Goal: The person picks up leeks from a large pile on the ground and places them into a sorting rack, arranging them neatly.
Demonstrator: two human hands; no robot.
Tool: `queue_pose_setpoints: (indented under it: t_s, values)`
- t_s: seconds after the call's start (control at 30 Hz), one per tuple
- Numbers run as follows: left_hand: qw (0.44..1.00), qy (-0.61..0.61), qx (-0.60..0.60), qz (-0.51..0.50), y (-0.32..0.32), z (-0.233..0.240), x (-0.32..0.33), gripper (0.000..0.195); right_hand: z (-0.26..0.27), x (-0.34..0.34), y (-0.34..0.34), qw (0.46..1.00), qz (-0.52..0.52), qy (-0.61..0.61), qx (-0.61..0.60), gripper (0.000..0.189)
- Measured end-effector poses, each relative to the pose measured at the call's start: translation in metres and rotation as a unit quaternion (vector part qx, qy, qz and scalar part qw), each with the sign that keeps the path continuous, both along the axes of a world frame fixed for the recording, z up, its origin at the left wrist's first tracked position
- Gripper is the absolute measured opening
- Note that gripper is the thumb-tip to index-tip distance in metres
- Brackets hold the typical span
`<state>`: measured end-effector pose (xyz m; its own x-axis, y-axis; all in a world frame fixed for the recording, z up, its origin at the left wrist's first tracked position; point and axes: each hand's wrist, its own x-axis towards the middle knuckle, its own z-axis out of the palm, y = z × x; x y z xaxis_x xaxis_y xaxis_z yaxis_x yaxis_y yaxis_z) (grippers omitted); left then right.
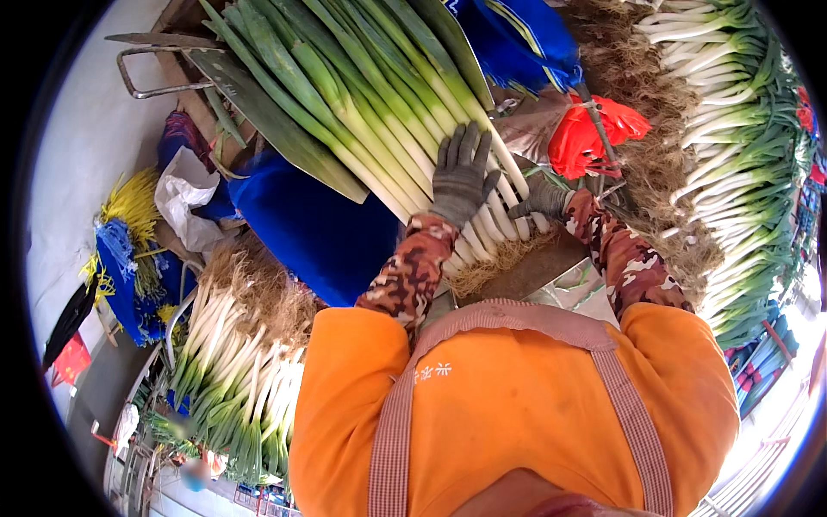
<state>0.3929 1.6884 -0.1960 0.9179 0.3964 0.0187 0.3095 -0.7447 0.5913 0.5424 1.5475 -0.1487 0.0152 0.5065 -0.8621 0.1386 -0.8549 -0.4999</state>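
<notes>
A layer of green onions or leeks (387, 110) lies before me in a metal cradle with raised side plates (278, 123). The leaves point away from me, and the white ends with brown roots (501, 262) point towards me. My left hand (462, 174), in a grey-brown work glove, rests flat on the white stalks with its fingers spread. My right hand (546, 197), gloved the same way, touches the outer right stalks near the root end, thumb apart from the fingers. Part of its fingers is hard to make out.
Long rows of leeks (730, 161) are stacked at the right, and another pile (239, 368) lies at the lower left. Blue sheeting (316, 220) hangs left of the cradle. A red plastic bag (588, 139) is tied to a rod. Bundled yellow ties (136, 207) hang by the wall.
</notes>
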Motion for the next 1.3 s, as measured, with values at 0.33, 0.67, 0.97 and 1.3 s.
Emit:
queue_pose_setpoints:
  t_s: [0.33,0.67,0.97,1.3]
  values:
    - [0.850,0.260,-0.441,0.123,-0.090,0.000,-0.139,0.041,-0.090,0.002,-0.042,0.910,-0.234,0.334,-0.078,0.066]
    - [0.861,0.301,-0.404,0.076,-0.096,-0.015,-0.095,0.037,-0.098,0.016,-0.023,0.959,-0.118,0.211,0.149,0.064]
    - [0.678,0.276,-0.656,0.183,-0.108,-0.020,-0.093,0.028,-0.116,0.028,-0.048,0.988,0.024,-0.043,0.149,0.067]
    - [0.853,0.388,-0.347,0.031,-0.098,-0.005,-0.081,0.054,-0.002,-0.060,0.010,0.896,0.380,-0.220,0.072,0.037]
